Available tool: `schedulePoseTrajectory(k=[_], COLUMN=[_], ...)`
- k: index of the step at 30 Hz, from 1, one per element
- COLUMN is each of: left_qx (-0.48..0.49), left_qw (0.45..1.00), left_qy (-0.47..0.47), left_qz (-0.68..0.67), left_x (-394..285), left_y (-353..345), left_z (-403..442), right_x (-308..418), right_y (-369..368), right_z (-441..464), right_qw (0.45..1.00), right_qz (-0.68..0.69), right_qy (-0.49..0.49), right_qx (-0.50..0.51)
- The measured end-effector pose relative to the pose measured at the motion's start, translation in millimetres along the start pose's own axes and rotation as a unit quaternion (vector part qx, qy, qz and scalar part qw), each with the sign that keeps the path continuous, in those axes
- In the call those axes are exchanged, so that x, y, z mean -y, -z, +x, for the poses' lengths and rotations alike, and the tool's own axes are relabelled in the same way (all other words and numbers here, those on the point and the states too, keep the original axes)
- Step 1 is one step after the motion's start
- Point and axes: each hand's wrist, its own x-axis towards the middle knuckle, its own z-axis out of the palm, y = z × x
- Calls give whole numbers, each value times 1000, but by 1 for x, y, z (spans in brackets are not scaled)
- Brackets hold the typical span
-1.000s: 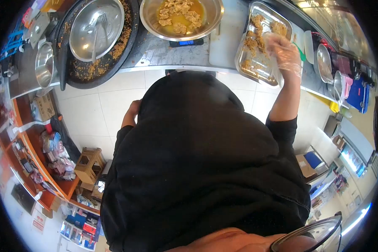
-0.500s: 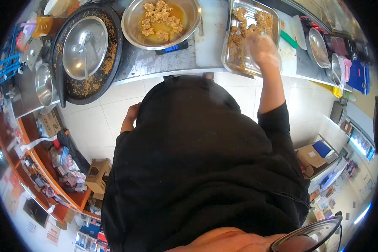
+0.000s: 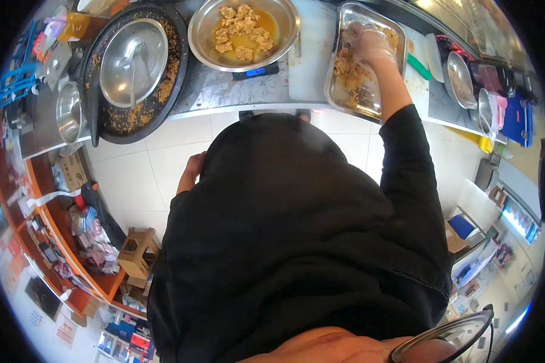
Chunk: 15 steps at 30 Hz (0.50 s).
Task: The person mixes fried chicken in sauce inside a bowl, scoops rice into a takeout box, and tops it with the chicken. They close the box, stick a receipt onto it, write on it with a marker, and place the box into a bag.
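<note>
My right hand (image 3: 372, 47), in a clear plastic glove, reaches into a rectangular steel tray (image 3: 332, 91). The fingers touch a crumbly brown food mix (image 3: 351, 75) near the tray's far left part; glare on the glove blurs them, so I cannot tell what they hold. To the left of the tray stands a round steel bowl (image 3: 201, 53) with lumps of coated meat (image 3: 243, 27) in yellow-orange liquid. My left hand (image 3: 192, 166) hangs low beside my dark clothing, away from the counter, its fingers mostly hidden behind it.
A large black pan (image 3: 112, 126) with brown crumbs holds a steel bowl (image 3: 118, 66) with a fork-like utensil. A blue-lit scale (image 3: 255, 72) sits by the meat bowl. The green handle (image 3: 419, 66) lies right of the tray. More bowls (image 3: 460, 81) stand further right.
My right hand has moved up and slightly left within the tray, deeper into the crumbly mix. The view has shifted a little; my left hand stays by my side.
</note>
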Motion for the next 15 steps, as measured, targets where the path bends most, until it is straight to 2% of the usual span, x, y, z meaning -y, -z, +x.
schedulePoseTrajectory(k=[2, 3, 6, 7, 10, 11, 14, 15], left_qx=[-8, -8, -4, 1, -16, -19, -19, -21], left_qw=[995, 996, 998, 998, 997, 997, 996, 995], left_qy=[82, 76, 52, 41, 28, 30, 34, 33], left_qz=[-50, -45, -38, -41, -67, -73, -84, -90], left_x=[-29, -31, -15, -12, -20, -19, -14, -13], left_y=[-1, -2, -5, -5, -9, -9, -9, -9], left_z=[-16, -17, -16, -17, -29, -30, -32, -33], right_x=[-13, -46, -48, -39, -13, 5, 41, 57], right_y=[2, -38, 1, 14, 39, 45, 64, 74], right_z=[8, 37, 22, 14, 14, 6, -1, -2], right_qw=[998, 994, 986, 962, 886, 852, 914, 857], right_qz=[58, 22, 133, 260, 457, 521, 404, 502], right_qy=[4, 74, 54, 36, -76, -43, 29, 113], right_qx=[3, -79, -82, -76, -7, -33, -6, 32])
